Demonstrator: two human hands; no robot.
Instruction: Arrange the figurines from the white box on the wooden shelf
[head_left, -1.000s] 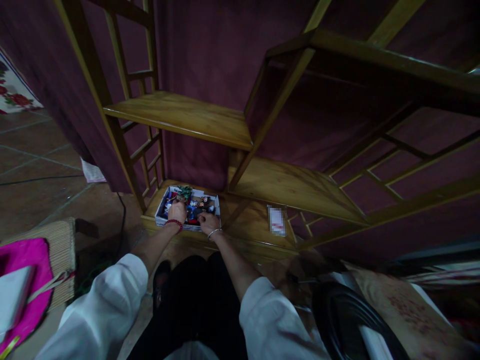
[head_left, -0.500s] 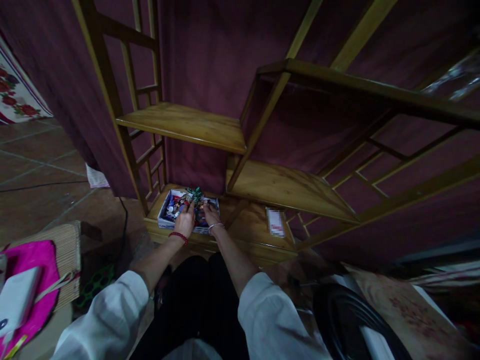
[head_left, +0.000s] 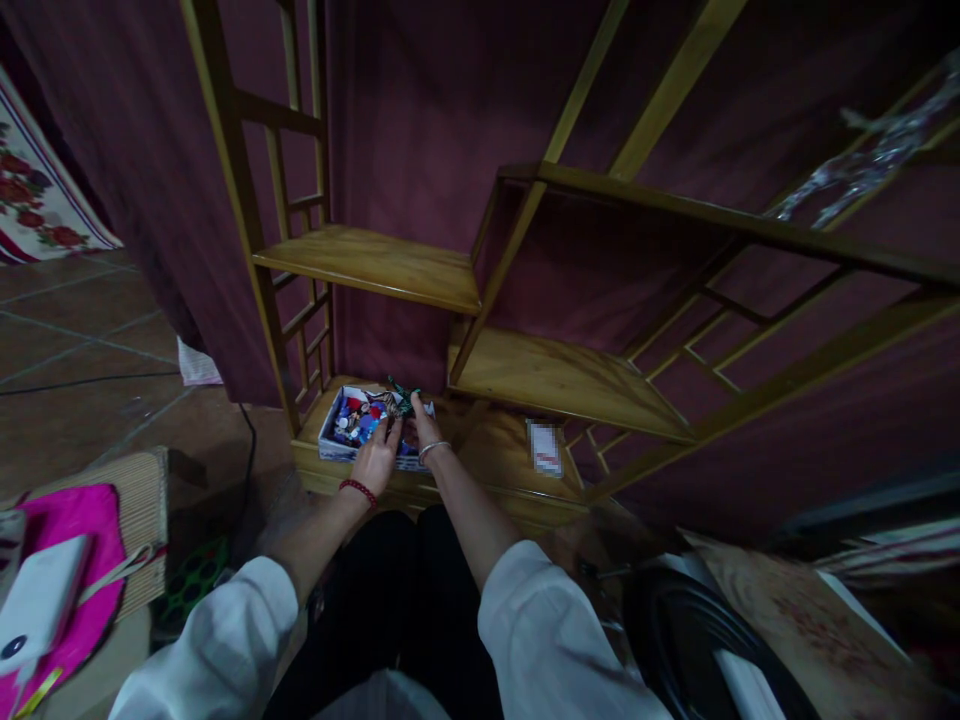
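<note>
A shallow printed box [head_left: 336,452] sits on the bottom shelf [head_left: 480,440] of a wooden rack, filled with small loose pieces. Reading clock directions from the box's middle, blue, purple and white pieces [head_left: 358,425] crowd its nine o'clock side, a red one [head_left: 354,404] lies toward ten, and a dark-green, leafy-looking object [head_left: 405,400] rises at one.

A person's left hand [head_left: 375,465], a red bracelet [head_left: 358,490] at the wrist, reaches over the front wall from six o'clock, fingers slightly apart among the contents; whether they pinch anything cannot be told. The right hand [head_left: 426,425], wearing a silvery bangle [head_left: 433,450], comes in at about four, fingertips against the green object; whether they clamp it cannot be told. Together the hands hide much of the box's right half.

At eight o'clock, a woven mat [head_left: 146,515] carries a pink cloth [head_left: 109,520] with a white device [head_left: 46,595] on top. White paper [head_left: 199,362] lies on the floor between nine and ten. An upper shelf [head_left: 367,262] overhangs at twelve, before a maroon curtain [head_left: 412,130]. Crumpled clear plastic [head_left: 874,165] shows at two, a blurred-out packet [head_left: 545,447] lies on the bottom shelf at three, and a black round object [head_left: 664,620] stands at four.
</note>
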